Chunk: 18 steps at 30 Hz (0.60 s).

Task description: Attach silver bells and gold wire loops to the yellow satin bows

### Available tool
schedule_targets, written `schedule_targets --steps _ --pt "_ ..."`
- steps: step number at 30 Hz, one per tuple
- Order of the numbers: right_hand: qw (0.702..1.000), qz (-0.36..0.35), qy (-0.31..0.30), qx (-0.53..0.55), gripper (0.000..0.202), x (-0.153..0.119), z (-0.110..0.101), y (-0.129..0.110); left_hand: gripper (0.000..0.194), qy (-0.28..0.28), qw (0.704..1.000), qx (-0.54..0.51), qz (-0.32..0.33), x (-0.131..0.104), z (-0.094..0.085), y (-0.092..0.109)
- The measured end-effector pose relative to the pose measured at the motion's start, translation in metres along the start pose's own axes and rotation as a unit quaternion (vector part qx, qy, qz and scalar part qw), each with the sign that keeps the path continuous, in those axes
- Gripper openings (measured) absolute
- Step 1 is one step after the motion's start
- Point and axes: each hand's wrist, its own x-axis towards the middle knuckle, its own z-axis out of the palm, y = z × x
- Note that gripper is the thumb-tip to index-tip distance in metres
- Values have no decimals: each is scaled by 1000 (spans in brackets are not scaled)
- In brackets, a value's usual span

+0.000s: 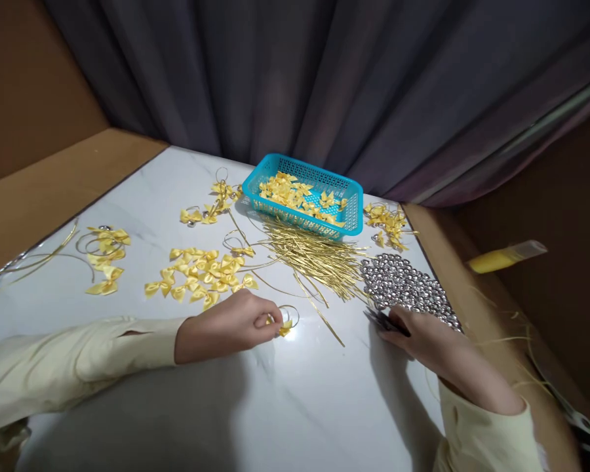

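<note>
A dark purplish-gray curtain (275, 72) hangs in deep vertical folds across the far side, its lower edge meeting the back of a white marble-patterned tabletop (314, 406) with faint gray veins. On the left, a plain brown wall (24, 85) rises above a lighter tan surface (73, 167) that runs along the tabletop's edge. On the right, a tan strip (452, 262) borders the tabletop, and the area past it falls into dark brown shadow. Light makes a bright glare spot near the tabletop's middle, while soft shadows darken its near part.
</note>
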Motion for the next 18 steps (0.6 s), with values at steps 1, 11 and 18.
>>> schedule_targets --steps 1,11,18 --pt "1000 -1 3 2 14 -1 -1 0 23 0 1000 -3 3 0 -2 2" --pt "879 -257 166 367 14 -33 -15 -102 22 29 999 -12 22 -2 -9 9" --pt "861 -241 66 443 9 -36 19 -140 25 37 993 76 77 -5 3 3"
